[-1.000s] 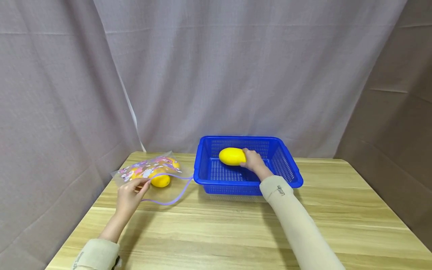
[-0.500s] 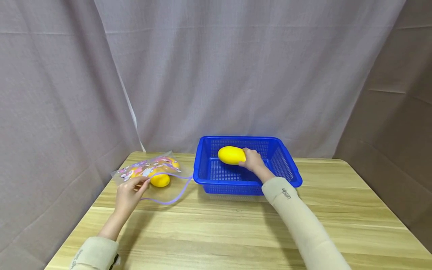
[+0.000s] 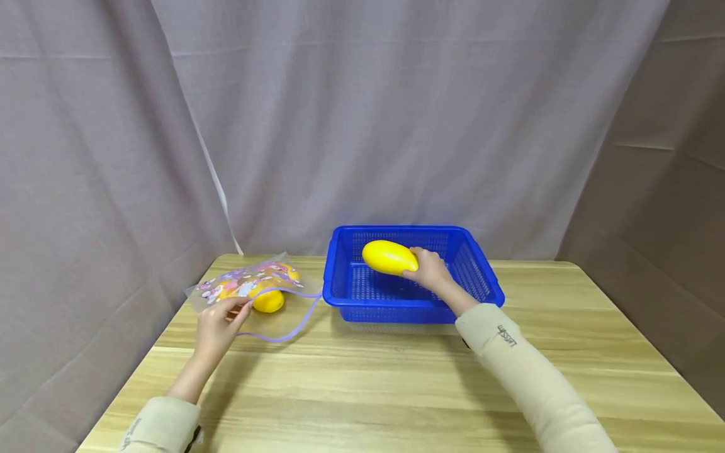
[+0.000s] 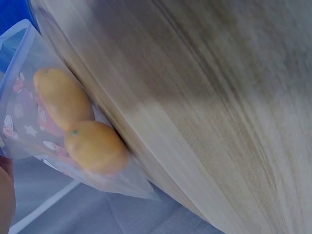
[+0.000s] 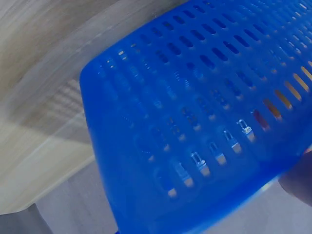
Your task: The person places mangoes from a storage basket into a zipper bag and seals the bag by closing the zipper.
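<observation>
My right hand (image 3: 430,272) grips the tapered end of a large yellow mango (image 3: 387,257). The mango hangs over the inside of a blue plastic basket (image 3: 408,303), tilted with its rounded end up and to the left. At left, my left hand (image 3: 217,328) pinches the purple-edged opening of a clear printed zip bag (image 3: 198,292), keeping its mouth apart. Yellow-orange fruits lie in the bag, one yellow fruit (image 3: 269,302) near the mouth. Through the plastic, the left wrist view shows two rounded fruits, the lower fruit (image 4: 96,146) with a green stem dot.
Both the bag and basket rest on a wooden table (image 3: 351,390), the bag's mouth facing the basket's left side. A grey curtain (image 3: 396,126) hangs right behind them. The basket's slotted wall (image 5: 146,122) fills much of the right wrist view.
The right hand has raised the mango slightly and tipped it, its rounded end higher and a little further left. My left hand keeps its hold on the bag's edge.
</observation>
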Tool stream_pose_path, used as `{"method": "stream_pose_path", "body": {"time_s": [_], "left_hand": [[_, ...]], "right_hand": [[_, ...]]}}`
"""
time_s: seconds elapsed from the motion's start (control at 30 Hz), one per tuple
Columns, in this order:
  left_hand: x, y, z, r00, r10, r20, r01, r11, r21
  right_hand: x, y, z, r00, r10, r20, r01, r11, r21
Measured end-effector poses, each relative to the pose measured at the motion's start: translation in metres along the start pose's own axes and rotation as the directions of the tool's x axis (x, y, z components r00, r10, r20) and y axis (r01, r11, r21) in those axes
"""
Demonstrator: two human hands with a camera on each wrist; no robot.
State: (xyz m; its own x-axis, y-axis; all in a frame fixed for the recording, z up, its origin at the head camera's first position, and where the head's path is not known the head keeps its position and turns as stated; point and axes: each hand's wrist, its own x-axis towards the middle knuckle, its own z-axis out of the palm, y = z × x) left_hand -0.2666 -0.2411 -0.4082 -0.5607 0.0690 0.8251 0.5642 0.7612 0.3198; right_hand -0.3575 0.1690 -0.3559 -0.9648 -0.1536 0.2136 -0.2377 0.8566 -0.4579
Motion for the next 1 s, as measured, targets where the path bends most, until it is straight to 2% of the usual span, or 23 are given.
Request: {"method": "stream_pose_path", "body": {"time_s": [0.37, 0.63, 1.0], "left_hand": [[0.001, 0.0, 0.0, 1.0, -0.01, 0.003, 0.01, 1.0, 0.001], [0.002, 0.0, 0.001, 1.0, -0.014, 0.015, 0.014, 1.0, -0.001], [0.005, 0.001, 0.002, 1.0, -0.013, 0.021, 0.013, 1.0, -0.003]], "right_hand": [[-0.015, -0.011, -0.019, 0.999, -0.031, -0.019, 0.032, 0.998, 0.061], [-0.024, -0.011, -0.021, 0.999, -0.037, -0.028, 0.039, 0.997, 0.073], [-0.037, -0.018, -0.028, 0.998, -0.06, -0.016, 0.062, 0.986, 0.157]]}}
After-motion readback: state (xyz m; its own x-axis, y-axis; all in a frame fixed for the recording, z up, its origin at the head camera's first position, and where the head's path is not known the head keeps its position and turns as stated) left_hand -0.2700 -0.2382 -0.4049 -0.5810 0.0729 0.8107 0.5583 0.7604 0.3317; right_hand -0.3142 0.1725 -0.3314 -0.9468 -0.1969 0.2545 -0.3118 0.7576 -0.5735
